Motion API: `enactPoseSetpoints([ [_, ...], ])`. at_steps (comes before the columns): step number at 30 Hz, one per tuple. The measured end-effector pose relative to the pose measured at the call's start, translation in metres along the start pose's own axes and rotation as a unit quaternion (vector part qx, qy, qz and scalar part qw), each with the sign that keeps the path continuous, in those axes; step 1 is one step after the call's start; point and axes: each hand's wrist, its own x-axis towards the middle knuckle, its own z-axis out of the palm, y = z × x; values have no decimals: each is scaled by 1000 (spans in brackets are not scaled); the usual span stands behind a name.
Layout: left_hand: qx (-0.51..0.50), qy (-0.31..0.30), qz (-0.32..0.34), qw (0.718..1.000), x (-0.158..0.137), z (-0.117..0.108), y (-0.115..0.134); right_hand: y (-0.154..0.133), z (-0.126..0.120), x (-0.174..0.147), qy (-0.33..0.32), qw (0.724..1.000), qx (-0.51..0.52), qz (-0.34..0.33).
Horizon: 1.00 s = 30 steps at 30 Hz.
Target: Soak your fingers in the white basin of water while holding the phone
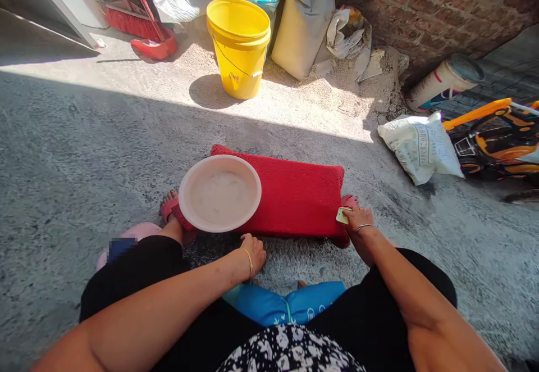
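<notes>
A low rectangular bench or pad covered in red cloth (301, 198) lies on the floor between my feet. On its left part rests a round, pale pink basin (219, 227), its inside pale and faintly marked. My left hand (253, 255) is curled just in front of the red cloth's near edge, close below the basin; its fingertips are mostly hidden. My right hand (357, 220) is at the right end of the red cloth, closed on a small, flat, pale yellow-green piece (343, 215) with a dark spot like a hole.
A yellow bucket (240, 71) stands beyond the red cloth. Behind it are a red broom (130, 21), a red dustpan (155, 47) and a tall sack (302, 29). At right lie a white bag (421, 144) and an orange-and-black machine (497, 141). Blue cloth (286, 304) shows beneath me.
</notes>
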Motion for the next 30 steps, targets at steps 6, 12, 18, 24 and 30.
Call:
enactPoseSetpoints([
  [6, -7, 9, -10, 1000, 2, 3, 0, -85, -34, -26, 69, 991, 29, -108],
  [12, 5, -10, -9, 1000, 3, 2, -1, -227, -64, -47, 117, 943, 80, -302],
  [18, 25, -5, -2, 1000, 4, 1, 1, -214, -50, -32, 108, 942, 67, -311],
  [24, 37, -11, 9, 999, 2, 4, 7, -59, -3, -24, 25, 989, -5, -149],
  [30, -23, 26, -11, 999, 7, 16, 8, -14, -5, -37, 15, 999, -43, -21],
])
